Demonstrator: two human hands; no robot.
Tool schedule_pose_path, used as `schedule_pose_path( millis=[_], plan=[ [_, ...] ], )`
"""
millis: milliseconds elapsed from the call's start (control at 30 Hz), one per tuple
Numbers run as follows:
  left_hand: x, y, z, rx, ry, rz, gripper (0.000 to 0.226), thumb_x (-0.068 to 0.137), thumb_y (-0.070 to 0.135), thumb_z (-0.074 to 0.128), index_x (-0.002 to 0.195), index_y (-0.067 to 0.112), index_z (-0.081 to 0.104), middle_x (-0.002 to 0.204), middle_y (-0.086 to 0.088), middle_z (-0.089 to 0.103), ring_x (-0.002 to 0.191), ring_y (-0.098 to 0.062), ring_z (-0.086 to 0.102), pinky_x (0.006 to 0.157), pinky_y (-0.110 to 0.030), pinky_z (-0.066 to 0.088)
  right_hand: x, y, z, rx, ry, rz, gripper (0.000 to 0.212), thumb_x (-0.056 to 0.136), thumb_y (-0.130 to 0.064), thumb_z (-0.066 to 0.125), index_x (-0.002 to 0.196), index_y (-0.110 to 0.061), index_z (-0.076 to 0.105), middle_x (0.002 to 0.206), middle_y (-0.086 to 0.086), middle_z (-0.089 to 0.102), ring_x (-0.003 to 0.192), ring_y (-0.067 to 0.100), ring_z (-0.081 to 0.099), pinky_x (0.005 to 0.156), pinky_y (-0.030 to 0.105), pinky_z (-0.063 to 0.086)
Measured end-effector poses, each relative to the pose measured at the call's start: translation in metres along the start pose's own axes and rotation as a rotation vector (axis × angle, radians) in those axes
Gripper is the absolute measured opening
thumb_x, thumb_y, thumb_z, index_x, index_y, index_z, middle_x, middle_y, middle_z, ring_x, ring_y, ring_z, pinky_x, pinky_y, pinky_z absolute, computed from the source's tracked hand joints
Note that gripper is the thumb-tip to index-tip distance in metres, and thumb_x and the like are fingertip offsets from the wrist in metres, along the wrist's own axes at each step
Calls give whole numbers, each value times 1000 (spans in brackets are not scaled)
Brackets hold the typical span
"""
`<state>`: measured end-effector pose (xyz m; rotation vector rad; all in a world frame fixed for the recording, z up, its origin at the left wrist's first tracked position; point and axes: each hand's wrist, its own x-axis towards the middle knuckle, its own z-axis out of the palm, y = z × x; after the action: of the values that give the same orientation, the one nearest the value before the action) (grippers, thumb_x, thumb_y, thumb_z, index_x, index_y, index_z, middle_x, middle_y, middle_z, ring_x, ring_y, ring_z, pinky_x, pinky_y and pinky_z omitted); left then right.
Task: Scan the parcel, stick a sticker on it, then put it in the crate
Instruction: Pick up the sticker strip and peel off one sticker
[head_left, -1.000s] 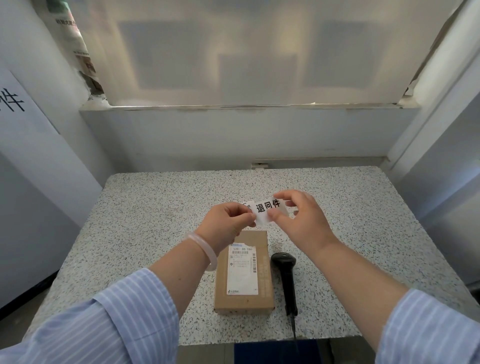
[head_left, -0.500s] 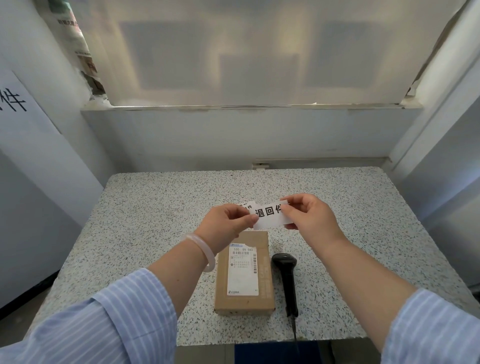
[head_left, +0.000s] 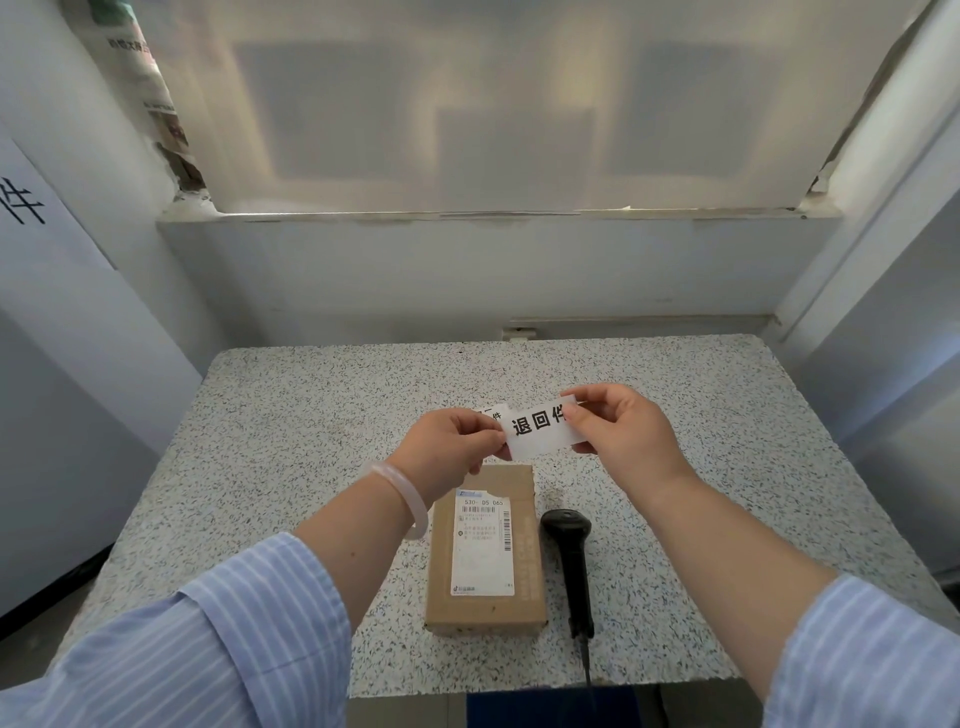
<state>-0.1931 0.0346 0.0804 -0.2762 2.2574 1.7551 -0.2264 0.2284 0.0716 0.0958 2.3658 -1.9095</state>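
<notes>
Both hands are raised above the speckled table (head_left: 311, 415), at about 12 o'clock from the parcel. The left hand (head_left: 447, 452) is closed in a pinch, thumb and fingers gripping the left end of a white sticker (head_left: 537, 428) printed with bold black characters; a second slip of white paper (head_left: 493, 413) shows just behind those fingers, and whether it is the backing cannot be told. The right hand (head_left: 618, 434) pinches the sticker's right end, thumb on the front face, remaining fingers curled behind. The sticker is held clear of the parcel, tilted up toward 2 o'clock. The parcel (head_left: 485, 551), a brown carton bearing a white shipping label (head_left: 483, 543), lies flat on the table near its front edge. A black handheld scanner (head_left: 569, 556) lies just beside the parcel at 3 o'clock, its cable running off the table edge toward 6 o'clock. A pale bangle (head_left: 402, 499) sits on the left wrist.
</notes>
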Motion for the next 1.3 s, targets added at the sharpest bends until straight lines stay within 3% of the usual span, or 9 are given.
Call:
schedule_pose_path(
  millis=[467,833,1033,1300],
  plan=[
    [6,5,1,-140,-38,-52,14,84,2,66,75,10,71,73,-6,74,49,-10,41,46,-22,32,4,0,1,-3,-1,1,14,89,-14,66,102,-12,70,94,4,73,88,15,68,67,26,57],
    [6,3,0,-164,-25,-70,4,83,13,71,80,10,71,75,-3,74,51,-10,44,48,-22,35,5,0,3,23,-3,13,15,89,-14,65,104,-11,69,94,4,72,86,16,68,67,26,57],
    [4,2,1,-127,-43,-68,13,86,24,69,87,12,71,84,0,77,54,-9,45,49,-21,37,7,1,4,83,33,23,14,89,-12,65,102,-12,69,95,6,72,86,18,68,66,26,59],
    [3,2,2,-83,-40,-42,8,88,10,62,84,11,69,72,1,74,53,-10,44,51,-24,37,4,0,5,90,33,11,13,89,-11,65,101,-13,68,95,6,72,87,18,68,68,28,59]
  ],
)
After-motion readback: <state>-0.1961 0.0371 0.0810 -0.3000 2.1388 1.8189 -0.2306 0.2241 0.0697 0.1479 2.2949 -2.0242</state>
